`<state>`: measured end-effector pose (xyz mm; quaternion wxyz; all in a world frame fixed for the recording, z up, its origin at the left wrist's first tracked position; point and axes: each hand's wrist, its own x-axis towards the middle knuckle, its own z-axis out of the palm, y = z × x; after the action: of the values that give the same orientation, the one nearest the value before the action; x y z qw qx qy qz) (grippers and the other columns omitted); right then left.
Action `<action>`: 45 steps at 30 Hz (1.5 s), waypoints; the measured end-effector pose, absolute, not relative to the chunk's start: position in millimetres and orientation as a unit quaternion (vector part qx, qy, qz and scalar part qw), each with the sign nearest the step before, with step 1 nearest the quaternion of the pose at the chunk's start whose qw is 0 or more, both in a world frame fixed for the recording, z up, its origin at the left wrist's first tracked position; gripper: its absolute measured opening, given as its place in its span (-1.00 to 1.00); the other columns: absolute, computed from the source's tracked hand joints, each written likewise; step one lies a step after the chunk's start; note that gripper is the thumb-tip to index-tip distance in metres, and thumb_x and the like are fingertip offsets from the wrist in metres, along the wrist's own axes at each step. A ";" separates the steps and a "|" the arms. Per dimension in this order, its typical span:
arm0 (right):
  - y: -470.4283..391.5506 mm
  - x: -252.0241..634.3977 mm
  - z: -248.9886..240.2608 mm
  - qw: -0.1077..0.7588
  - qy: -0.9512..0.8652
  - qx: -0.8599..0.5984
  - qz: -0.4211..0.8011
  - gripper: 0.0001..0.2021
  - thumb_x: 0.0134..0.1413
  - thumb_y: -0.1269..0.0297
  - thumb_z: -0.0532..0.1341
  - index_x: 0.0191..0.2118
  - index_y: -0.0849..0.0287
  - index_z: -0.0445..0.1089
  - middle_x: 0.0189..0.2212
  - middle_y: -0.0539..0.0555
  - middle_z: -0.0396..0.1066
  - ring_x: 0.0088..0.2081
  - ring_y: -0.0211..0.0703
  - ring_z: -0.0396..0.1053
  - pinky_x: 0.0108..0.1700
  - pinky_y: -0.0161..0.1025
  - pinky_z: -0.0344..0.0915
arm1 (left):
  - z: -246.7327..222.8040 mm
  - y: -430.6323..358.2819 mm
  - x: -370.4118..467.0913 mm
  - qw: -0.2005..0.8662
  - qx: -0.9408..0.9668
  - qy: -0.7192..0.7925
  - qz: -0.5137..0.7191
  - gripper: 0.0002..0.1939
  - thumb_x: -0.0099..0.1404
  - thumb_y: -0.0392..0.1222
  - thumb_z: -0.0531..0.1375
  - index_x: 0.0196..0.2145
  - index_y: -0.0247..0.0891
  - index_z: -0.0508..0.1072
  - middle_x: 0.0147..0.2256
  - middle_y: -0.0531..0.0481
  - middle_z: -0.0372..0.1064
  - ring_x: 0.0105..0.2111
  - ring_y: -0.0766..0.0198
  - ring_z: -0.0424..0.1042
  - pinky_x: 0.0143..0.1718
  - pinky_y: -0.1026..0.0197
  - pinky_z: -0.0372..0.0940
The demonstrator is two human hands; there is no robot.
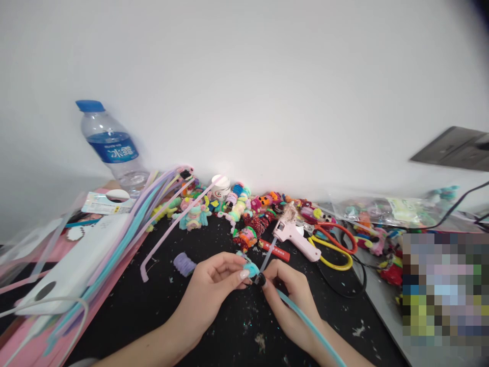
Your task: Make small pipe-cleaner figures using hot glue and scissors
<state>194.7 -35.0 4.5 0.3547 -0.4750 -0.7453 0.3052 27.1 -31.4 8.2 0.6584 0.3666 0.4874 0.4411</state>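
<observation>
Near the middle of the black mat, my left hand (216,285) has its thumb and fingers closed on a small turquoise coil (251,269) of fuzzy pipe cleaner. My right hand (288,290) pinches a turquoise pipe cleaner (301,316) right beside the coil. Its long free end runs back across my right wrist and forearm. The two hands' fingertips almost meet, and the exact join between strand and coil is hidden by them. Just beyond my right fingers lies a pink glue gun (296,237) with a translucent glue stick (269,254) poking out. A coiled purple piece (184,264) rests left of my left hand.
Colourful pipe-cleaner figures (240,209) line the wall. Scissors with red and yellow handles (336,260) lie at right, near a black cable (362,285). A bundle of pipe cleaners (126,250) and a water bottle (112,145) are at left. A red lettered piece (280,253) lies beside the glue gun.
</observation>
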 end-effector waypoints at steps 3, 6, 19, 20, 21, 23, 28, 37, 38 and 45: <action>-35.9 194.1 3.7 0.357 -0.743 -0.474 0.309 -0.83 0.08 0.38 0.06 -0.52 0.19 0.19 -0.61 -0.04 0.18 -0.58 -0.30 0.11 -0.53 -0.36 0.08 | 8.6 -31.7 26.7 0.649 0.387 0.484 0.441 -0.89 0.07 -0.22 0.28 -0.41 -0.29 0.50 -0.44 0.00 0.49 -0.40 0.29 0.45 -0.31 0.30 0.33; -36.8 194.0 3.3 0.360 -0.741 -0.473 0.312 -0.83 0.08 0.38 0.06 -0.52 0.18 0.18 -0.62 -0.05 0.17 -0.58 -0.30 0.10 -0.53 -0.36 0.07 | 8.9 -32.1 26.6 0.646 0.391 0.485 0.442 -0.90 0.07 -0.21 0.29 -0.44 -0.30 0.51 -0.46 0.00 0.49 -0.40 0.28 0.45 -0.31 0.30 0.33; -35.1 193.5 2.4 0.355 -0.744 -0.472 0.314 -0.83 0.07 0.40 0.05 -0.53 0.18 0.17 -0.62 -0.06 0.16 -0.58 -0.32 0.09 -0.54 -0.37 0.06 | 8.2 -31.0 27.0 0.641 0.393 0.491 0.440 -0.88 0.05 -0.20 0.29 -0.41 -0.29 0.51 -0.45 -0.01 0.50 -0.42 0.26 0.46 -0.33 0.27 0.35; -34.9 193.4 2.4 0.354 -0.744 -0.471 0.315 -0.83 0.07 0.40 0.06 -0.53 0.18 0.17 -0.62 -0.07 0.16 -0.58 -0.32 0.09 -0.53 -0.37 0.05 | 7.5 -30.9 27.0 0.639 0.391 0.493 0.441 -0.86 0.05 -0.20 0.30 -0.39 -0.28 0.51 -0.45 -0.01 0.50 -0.42 0.26 0.46 -0.33 0.27 0.35; -34.8 193.4 2.5 0.354 -0.744 -0.471 0.314 -0.83 0.06 0.40 0.06 -0.53 0.17 0.17 -0.62 -0.07 0.15 -0.58 -0.32 0.09 -0.53 -0.37 0.05 | 6.9 -30.9 26.8 0.638 0.390 0.494 0.443 -0.85 0.04 -0.20 0.30 -0.38 -0.28 0.51 -0.45 -0.01 0.50 -0.43 0.26 0.46 -0.33 0.26 0.35; -34.8 193.4 2.6 0.353 -0.744 -0.472 0.315 -0.84 0.06 0.41 0.06 -0.53 0.18 0.17 -0.62 -0.07 0.15 -0.58 -0.31 0.09 -0.53 -0.37 0.05 | 6.1 -31.3 26.4 0.637 0.390 0.494 0.446 -0.83 0.04 -0.20 0.30 -0.36 -0.28 0.51 -0.44 -0.01 0.51 -0.43 0.26 0.45 -0.33 0.26 0.35; -35.8 193.9 2.6 0.352 -0.743 -0.472 0.318 -0.83 0.05 0.42 0.06 -0.53 0.18 0.15 -0.62 -0.07 0.15 -0.58 -0.32 0.08 -0.53 -0.37 0.05 | 7.9 -31.7 25.9 0.632 0.407 0.490 0.441 -0.90 0.07 -0.22 0.28 -0.41 -0.28 0.51 -0.46 -0.01 0.50 -0.42 0.27 0.45 -0.34 0.29 0.34; -35.3 194.0 1.7 0.348 -0.745 -0.469 0.322 -0.84 0.05 0.42 0.06 -0.52 0.18 0.17 -0.61 -0.06 0.16 -0.57 -0.31 0.10 -0.52 -0.37 0.06 | 7.1 -31.9 25.5 0.625 0.419 0.490 0.439 -0.92 0.07 -0.22 0.28 -0.46 -0.27 0.52 -0.47 0.00 0.48 -0.42 0.26 0.45 -0.33 0.28 0.33; -35.5 194.0 1.7 0.348 -0.746 -0.468 0.323 -0.85 0.05 0.42 0.06 -0.52 0.18 0.18 -0.61 -0.06 0.17 -0.57 -0.31 0.10 -0.52 -0.36 0.07 | 6.8 -32.1 25.5 0.626 0.418 0.490 0.440 -0.92 0.07 -0.22 0.28 -0.46 -0.27 0.52 -0.47 0.00 0.48 -0.42 0.26 0.45 -0.33 0.29 0.33; -37.3 194.2 0.6 0.346 -0.745 -0.467 0.327 -0.85 0.06 0.42 0.06 -0.52 0.18 0.19 -0.60 -0.05 0.18 -0.56 -0.30 0.11 -0.52 -0.36 0.07 | 7.7 -32.3 26.7 0.633 0.406 0.492 0.438 -0.93 0.06 -0.22 0.29 -0.47 -0.27 0.52 -0.48 0.02 0.48 -0.43 0.27 0.45 -0.34 0.30 0.33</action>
<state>194.2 -37.3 0.6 0.3460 -0.4670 -0.7453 0.3268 26.7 -32.3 7.7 0.6329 0.4065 0.4922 0.4380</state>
